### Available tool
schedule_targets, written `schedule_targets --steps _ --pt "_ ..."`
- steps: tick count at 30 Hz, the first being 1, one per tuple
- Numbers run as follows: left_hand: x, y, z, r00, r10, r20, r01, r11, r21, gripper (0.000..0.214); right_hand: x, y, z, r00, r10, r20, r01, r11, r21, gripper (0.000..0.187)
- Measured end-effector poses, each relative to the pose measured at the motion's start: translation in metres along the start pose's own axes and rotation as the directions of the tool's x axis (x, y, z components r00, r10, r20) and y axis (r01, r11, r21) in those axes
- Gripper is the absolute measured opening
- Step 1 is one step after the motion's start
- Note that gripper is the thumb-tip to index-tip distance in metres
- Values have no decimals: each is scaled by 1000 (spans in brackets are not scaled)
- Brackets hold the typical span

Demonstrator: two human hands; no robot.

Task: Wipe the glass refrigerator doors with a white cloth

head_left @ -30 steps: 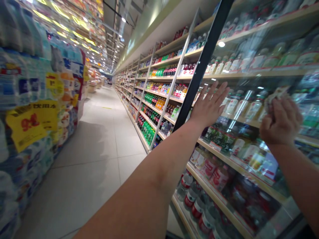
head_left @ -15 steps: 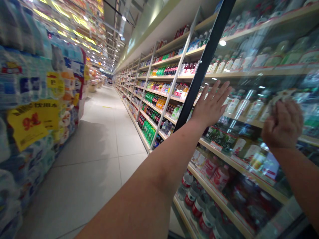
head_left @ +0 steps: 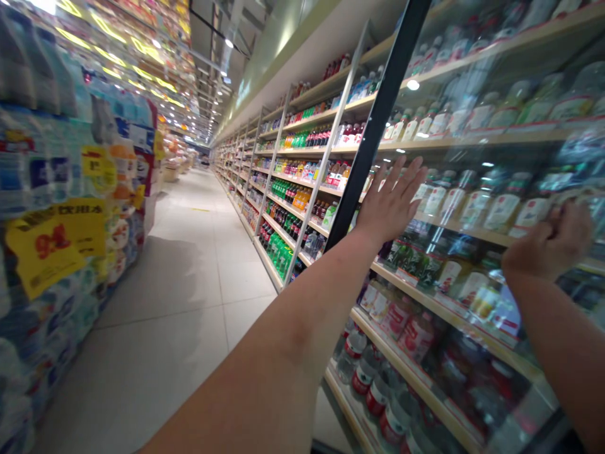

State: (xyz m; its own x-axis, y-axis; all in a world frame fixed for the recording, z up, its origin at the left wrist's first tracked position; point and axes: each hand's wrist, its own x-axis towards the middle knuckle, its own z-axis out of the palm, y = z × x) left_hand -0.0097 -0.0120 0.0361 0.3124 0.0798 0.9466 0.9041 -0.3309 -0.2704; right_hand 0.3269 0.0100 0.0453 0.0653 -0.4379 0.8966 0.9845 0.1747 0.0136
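Observation:
A tall glass door (head_left: 501,148) with a black frame (head_left: 366,157) stands at a slant on the right. My left hand (head_left: 388,205) lies flat against the glass near the frame, fingers stretched out and holding nothing. Farther right, my right hand (head_left: 551,243) is closed on a pale cloth (head_left: 585,194) at the glass. The cloth is blurred and mostly covered by the fingers. Behind the glass, rows of labelled drink bottles (head_left: 503,205) stand on shelves.
Open shelves of drinks (head_left: 283,189) run along the wall beyond the door. On the left rise stacked packs of bottled water (head_left: 42,164) with yellow price signs (head_left: 47,243). A pale tiled floor (head_left: 189,271) stretches between them.
My right hand has slid to the right across the glass with the cloth. My left hand stays flat on the door; the view has shifted slightly.

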Motion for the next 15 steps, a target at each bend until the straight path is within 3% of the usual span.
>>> schedule_targets --steps 5,8,10,12,15 --pt "1 -1 0 1000 -7 -10 6 999 -35 62 -5 -32 -17 957 -246 154 240 969 56 56" --pt "2 -1 2 1000 2 -25 -4 997 -77 62 -7 -50 -28 930 -280 238 269 960 77 54" --pt "2 -2 4 999 2 -43 -6 994 -107 62 -7 -53 -29 949 -166 267 159 986 49 54" --pt "2 -2 5 998 -5 -64 -4 991 -132 62 -4 -46 -25 970 71 234 -67 997 -26 55" --pt "3 -3 3 996 -7 -86 -8 986 -166 61 6 -19 -12 926 356 127 -341 931 -129 61"
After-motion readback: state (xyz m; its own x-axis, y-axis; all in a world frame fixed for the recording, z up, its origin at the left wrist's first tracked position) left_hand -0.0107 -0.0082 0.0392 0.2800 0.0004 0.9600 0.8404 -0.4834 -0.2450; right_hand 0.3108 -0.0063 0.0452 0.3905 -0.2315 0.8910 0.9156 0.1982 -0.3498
